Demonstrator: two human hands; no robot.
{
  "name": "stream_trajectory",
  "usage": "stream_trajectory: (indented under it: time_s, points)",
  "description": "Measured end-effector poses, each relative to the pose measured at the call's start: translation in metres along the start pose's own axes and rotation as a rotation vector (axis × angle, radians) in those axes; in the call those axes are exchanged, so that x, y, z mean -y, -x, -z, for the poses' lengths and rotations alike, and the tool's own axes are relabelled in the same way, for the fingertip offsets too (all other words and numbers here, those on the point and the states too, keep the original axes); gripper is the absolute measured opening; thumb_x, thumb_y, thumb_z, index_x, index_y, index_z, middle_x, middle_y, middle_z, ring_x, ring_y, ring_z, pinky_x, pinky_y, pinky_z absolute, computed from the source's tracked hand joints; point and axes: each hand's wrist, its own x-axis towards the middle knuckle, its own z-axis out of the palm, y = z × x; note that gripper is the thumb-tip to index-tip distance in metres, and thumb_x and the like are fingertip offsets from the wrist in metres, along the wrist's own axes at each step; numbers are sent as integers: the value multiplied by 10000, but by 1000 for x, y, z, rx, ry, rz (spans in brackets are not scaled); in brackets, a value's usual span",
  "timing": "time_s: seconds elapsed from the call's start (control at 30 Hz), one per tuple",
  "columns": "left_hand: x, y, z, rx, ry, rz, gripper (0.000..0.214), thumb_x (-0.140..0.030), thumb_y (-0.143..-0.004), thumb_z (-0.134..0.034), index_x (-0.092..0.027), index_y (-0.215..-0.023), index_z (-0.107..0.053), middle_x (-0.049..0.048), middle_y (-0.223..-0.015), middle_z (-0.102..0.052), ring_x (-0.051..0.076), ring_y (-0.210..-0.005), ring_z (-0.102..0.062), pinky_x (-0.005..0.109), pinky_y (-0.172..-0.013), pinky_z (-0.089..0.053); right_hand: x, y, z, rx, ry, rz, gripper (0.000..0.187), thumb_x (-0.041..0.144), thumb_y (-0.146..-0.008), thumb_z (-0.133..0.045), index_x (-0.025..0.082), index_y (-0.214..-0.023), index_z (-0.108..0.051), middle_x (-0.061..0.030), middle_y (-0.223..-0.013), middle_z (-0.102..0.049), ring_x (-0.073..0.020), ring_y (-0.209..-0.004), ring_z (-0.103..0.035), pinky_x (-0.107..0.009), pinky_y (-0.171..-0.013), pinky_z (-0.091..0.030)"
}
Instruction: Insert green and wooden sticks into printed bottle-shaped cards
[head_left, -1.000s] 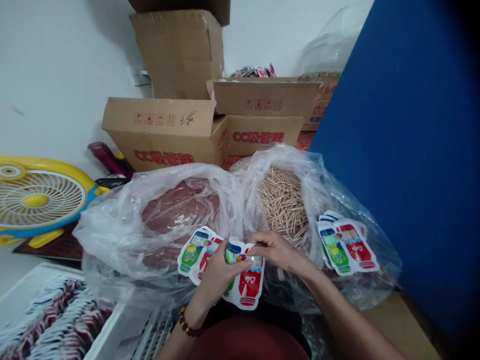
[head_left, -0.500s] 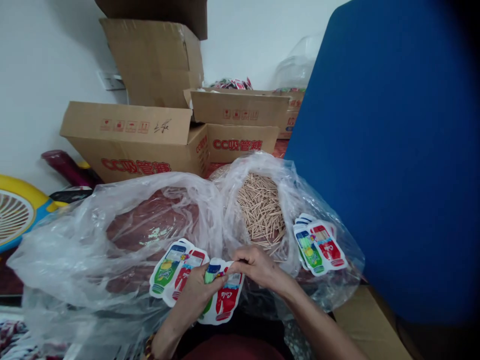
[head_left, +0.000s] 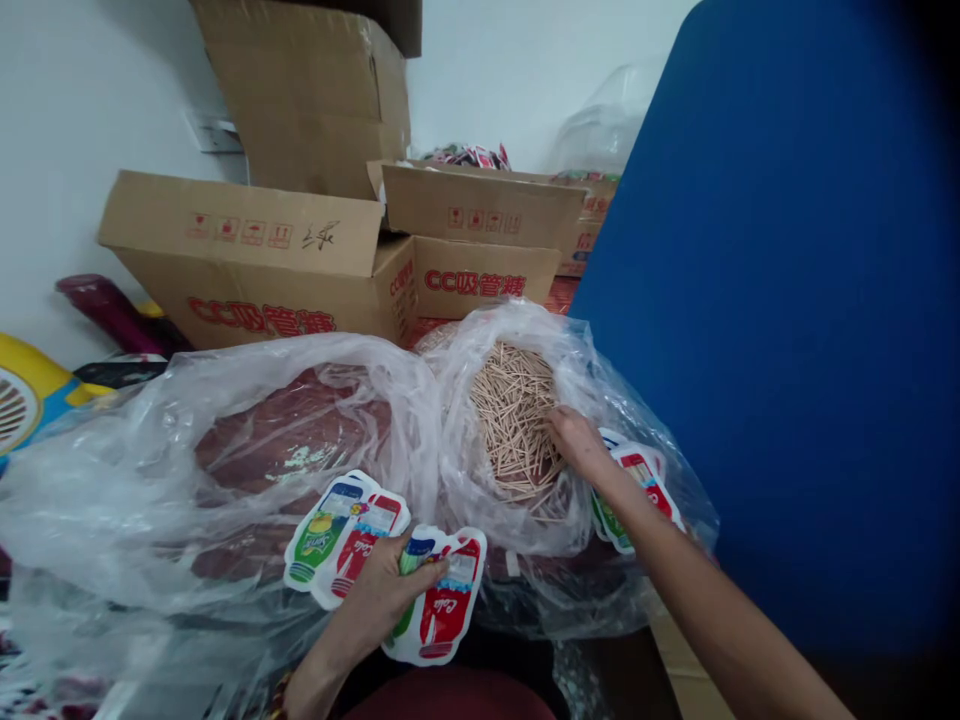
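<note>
A printed pouch [head_left: 451, 605] is gripped by the fingers of the left hand [head_left: 386, 590], the thumb laid across its front, so that much of its green side is covered. Other pouches [head_left: 322, 535], just to the left, are partly hidden by the same hand. The right hand [head_left: 577, 440] is held at the edge of the thin tan sticks [head_left: 517, 410] in a clear bag [head_left: 469, 470]; whether anything is grasped by its fingers cannot be told. A stack [head_left: 641, 475] is half covered by the right forearm [head_left: 690, 565]. The fan [head_left: 16, 410] is cut off at the left.
</note>
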Motion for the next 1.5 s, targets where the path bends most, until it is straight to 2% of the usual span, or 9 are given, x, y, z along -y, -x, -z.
stream_trajectory:
  time_s: [0.27,0.43,0.57,0.8,0.97,1.17,1.37,1.43,1.5]
  points:
    - [12,-6,6,-23,21,30,255,-369,-760,-645,-147,-656,-574,-20,-600,-571,114,-562,-500,196,-543,-397,-7,-2,-10,35,251,28,281,180,-912,-371,148,-960,-646,-131,-992,-614,-234,-920,-523,-314,-800,-350]
    - [10,-12,2,-36,151,117,288,-390,-671,-727,-133,-733,-611,17,-669,-649,157,-600,-579,244,-583,-467,-5,-11,-11,-17,356,45,311,170,-911,-369,196,-1073,-633,-127,-1058,-599,-259,-962,-485,-362,-819,-310]
    - [11,-13,0,-22,150,110,289,-364,-659,-748,-129,-777,-628,22,-692,-667,163,-628,-588,249,-599,-475,-4,-18,-9,-54,405,88,319,186,-916,-375,226,-1098,-634,-127,-1108,-578,-274,-998,-450,-397,-837,-286]
    - [15,-15,3,-117,-69,37,240,-322,-719,-637,-159,-587,-521,-50,-527,-498,105,-520,-441,209,-540,-375,-9,-28,-15,-113,470,169,300,200,-899,-423,232,-1102,-642,-134,-1254,-514,-309,-1112,-397,-472,-918,-254]
    - [9,-13,5,-74,-45,41,258,-361,-736,-609,-161,-601,-519,-40,-552,-491,117,-548,-447,211,-542,-364,-15,-34,-26,-174,497,215,285,193,-909,-410,231,-1058,-650,-124,-1353,-462,-335,-1240,-318,-536,-980,-216]
    - [12,-10,9,-94,102,87,277,-402,-712,-665,-142,-661,-584,-17,-592,-568,131,-565,-508,211,-545,-402,-25,-36,-29,-172,347,258,308,126,-891,-397,235,-1061,-629,-108,-1257,-554,-308,-1266,-325,-557,-1011,-173]
    - [9,-10,9,-125,205,97,311,-424,-692,-697,-134,-646,-597,-10,-589,-585,120,-541,-514,206,-529,-413,-23,-32,-27,-193,-81,192,241,123,-887,-371,187,-939,-598,-108,-1070,-662,-269,-1205,-443,-567,-1055,-56]
    - [8,-10,9,-123,214,101,321,-432,-681,-706,-131,-642,-599,-7,-583,-585,124,-537,-520,207,-523,-415,-17,-26,-24,-210,-131,167,228,164,-909,-349,183,-902,-576,-95,-1009,-676,-256,-1126,-512,-568,-1062,-66]
    - [7,-9,8,-113,213,98,324,-433,-681,-709,-130,-648,-601,-6,-584,-585,126,-539,-525,213,-530,-422,-6,-16,-22,-224,-181,138,236,231,-936,-324,191,-903,-555,-70,-940,-685,-235,-1005,-574,-546,-1059,-143]
